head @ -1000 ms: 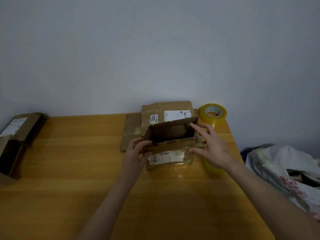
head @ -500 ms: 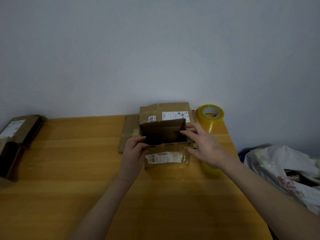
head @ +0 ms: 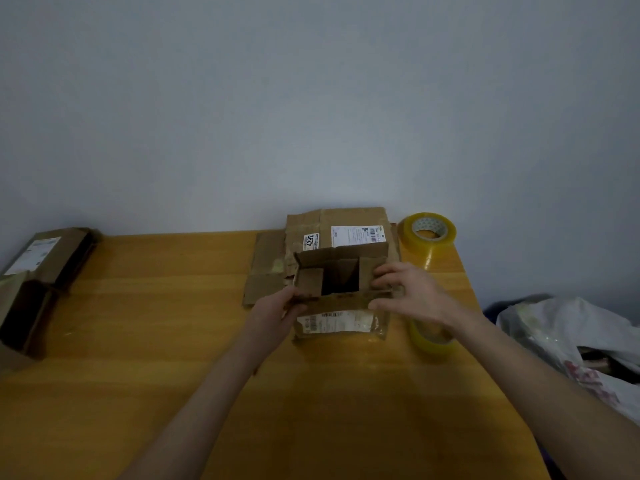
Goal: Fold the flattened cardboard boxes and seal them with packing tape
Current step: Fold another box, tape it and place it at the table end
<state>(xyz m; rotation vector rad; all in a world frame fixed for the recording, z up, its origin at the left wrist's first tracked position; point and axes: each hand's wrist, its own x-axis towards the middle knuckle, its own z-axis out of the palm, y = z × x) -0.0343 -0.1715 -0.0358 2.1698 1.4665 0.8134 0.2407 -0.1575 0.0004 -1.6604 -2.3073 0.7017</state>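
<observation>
A small brown cardboard box (head: 341,322) stands upright at the middle of the wooden table (head: 156,341), its top open and both side flaps folded inward. My left hand (head: 273,315) grips its front left corner. My right hand (head: 412,294) holds the right edge, fingers over the right flap and thumb on the front face. Behind the box lie flattened cardboard boxes (head: 346,230) with white labels. A yellowish packing tape roll (head: 427,232) sits at the back right. A second tape roll (head: 431,341) lies under my right wrist, partly hidden.
Two more brown boxes (head: 45,258) sit at the table's left edge, one open towards me. A white plastic bag (head: 568,334) with things in it lies off the table's right edge. A grey wall stands right behind the table.
The box's side flaps have been folded inward over the opening. My right hand moved from the far right corner onto the right flap. My left hand stayed at the front left corner.
</observation>
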